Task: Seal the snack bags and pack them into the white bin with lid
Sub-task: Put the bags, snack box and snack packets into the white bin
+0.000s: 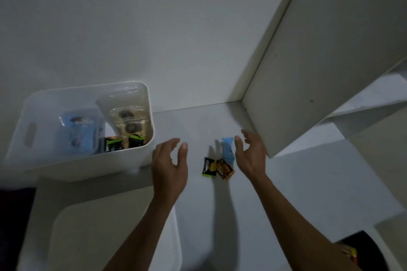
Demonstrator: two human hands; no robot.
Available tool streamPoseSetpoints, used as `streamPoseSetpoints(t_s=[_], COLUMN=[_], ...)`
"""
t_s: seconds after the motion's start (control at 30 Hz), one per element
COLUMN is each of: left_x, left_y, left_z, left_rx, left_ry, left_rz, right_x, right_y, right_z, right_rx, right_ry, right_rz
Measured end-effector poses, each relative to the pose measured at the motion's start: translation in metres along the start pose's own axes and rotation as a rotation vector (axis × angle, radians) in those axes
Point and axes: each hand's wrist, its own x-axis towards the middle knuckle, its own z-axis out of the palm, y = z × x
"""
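The white bin (88,160) stands on the left of the grey surface, uncovered. Inside it lie clear sealed bags with dark cookies (128,120), a blue packet (77,132) and black-green packets (112,144). Its white lid (92,237) lies flat in front of it. Three small snacks lie between my hands: a black-green packet (207,167), an orange-brown packet (224,169) and a blue packet (228,149). My left hand (169,165) hovers beside the bin's right corner with relaxed fingers, holding nothing. My right hand (251,154) is just right of the blue packet, fingers spread, empty.
A white wall rises behind the surface. A white upright panel (319,61) and shelves (363,103) close off the right side. A dark object with red and yellow print (350,253) shows at the bottom right corner.
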Motion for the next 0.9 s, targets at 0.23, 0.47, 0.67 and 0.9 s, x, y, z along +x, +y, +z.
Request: streamPoseSetpoints(t_s=[0.23,0.47,0.67,0.9], left_x=[-0.049,-0.064,-0.073,-0.064], left_y=[-0.046,-0.079,-0.097,-0.103], left_z=[0.11,0.188,0.19,0.192], left_rx=[0.322,0.571,0.615,0.784], left_ry=[-0.222,-0.318,-0.273,-0.172], left_rz=[-0.073,-0.103,-0.117,0.014], right_x=[0.03,0.069,0.075,0.061], right_y=[0.075,0.12,0.155,0.164], right_z=[0.031,0.076,0.084,0.092], right_rx=[-0.12,-0.184,-0.237,-0.114], right_ry=[-0.224,-0.393,-0.378,-0.155], right_rz=[-0.075,-0.215,-0.413,-0.454])
